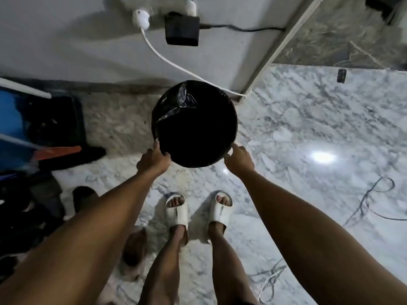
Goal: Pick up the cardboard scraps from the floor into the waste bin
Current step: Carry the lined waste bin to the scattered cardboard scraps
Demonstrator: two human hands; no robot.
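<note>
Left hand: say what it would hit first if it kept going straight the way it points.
The left hand already grips the waste bin at its near rim; going on, it would likely cross the dark opening toward the far liner, though depth is unclear.

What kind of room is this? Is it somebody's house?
Probably a room in a home. There is a marble floor, a wall socket with plugs, and a black-lined waste bin that the left hand and right hand hold by its rim.

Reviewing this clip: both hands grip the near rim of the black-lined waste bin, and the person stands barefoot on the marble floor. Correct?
Not quite. The head view shows pale slide sandals on both feet, not bare feet. The rest holds: the left hand and right hand grip the near rim of the black-lined waste bin on the marble floor.
</note>
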